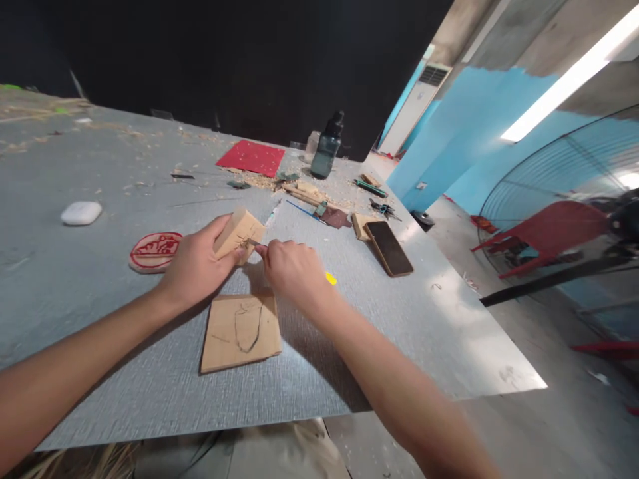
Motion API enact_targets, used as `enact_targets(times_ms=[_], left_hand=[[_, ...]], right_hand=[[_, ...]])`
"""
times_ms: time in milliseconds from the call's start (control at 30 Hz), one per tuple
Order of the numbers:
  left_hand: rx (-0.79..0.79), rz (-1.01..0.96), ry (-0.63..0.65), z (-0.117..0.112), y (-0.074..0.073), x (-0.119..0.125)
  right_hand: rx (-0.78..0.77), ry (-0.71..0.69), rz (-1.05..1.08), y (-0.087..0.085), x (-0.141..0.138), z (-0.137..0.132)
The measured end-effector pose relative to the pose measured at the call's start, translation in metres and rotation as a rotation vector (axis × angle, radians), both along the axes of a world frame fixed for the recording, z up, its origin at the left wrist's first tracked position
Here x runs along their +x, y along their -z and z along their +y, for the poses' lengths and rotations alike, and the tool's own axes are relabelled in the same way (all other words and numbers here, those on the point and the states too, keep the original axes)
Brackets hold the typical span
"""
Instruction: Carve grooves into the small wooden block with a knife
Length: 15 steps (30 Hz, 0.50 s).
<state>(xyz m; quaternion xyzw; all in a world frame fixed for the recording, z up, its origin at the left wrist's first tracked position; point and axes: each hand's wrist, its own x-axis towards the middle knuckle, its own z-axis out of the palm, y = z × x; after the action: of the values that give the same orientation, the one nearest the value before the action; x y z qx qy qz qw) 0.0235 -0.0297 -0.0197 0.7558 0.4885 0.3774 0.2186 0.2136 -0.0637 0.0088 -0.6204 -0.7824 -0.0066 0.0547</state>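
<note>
Fingers of the left hand (192,269) are closed around a block (238,229), thumb along its near side, close to the cut marks. Right hand (295,268): fingers bunched tight on a thin tool (256,243), tip at the block's marked face. Handle mostly hidden in the fist, can't tell its shape. Block is held up between the 2 hands, over the table (150,402), just beyond the board (227,346).

Risks: tip could skid off the wood into the left thumb, right beside it; cause would be too much push or too flat an angle. Block could twist, since the left hand looks like its only support. Forcing the tip across the grain could chip the cut edges.

Materials: block is pale wood, squared, flat faces, short dark lines on 1 face. Board is flat, squarish, light wood with a dark curved outline. Table is grey, finely streaked. Disc (152,251) by the left wrist: oval, red-and-white pattern. Case (81,213): smooth, white, rounded. Sheet (249,158): red, flat, flecked with pale shavings (259,181). Bottle (324,154): dark, see-through body. Phone (389,248): flat dark slab, rounded corners.
</note>
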Motion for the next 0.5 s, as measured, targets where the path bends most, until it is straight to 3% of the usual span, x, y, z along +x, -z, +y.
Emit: enact_targets(times_ms=[267, 500], left_hand=[[-0.03, -0.024, 0.048, 0.0103, -0.0037, -0.006], [-0.07, 0.045, 0.009, 0.008, -0.0024, -0.006]], right_hand=[[-0.046, 0.015, 0.037, 0.003, 0.0003, 0.003], [-0.037, 0.012, 0.05, 0.0044, 0.004, 0.0028]])
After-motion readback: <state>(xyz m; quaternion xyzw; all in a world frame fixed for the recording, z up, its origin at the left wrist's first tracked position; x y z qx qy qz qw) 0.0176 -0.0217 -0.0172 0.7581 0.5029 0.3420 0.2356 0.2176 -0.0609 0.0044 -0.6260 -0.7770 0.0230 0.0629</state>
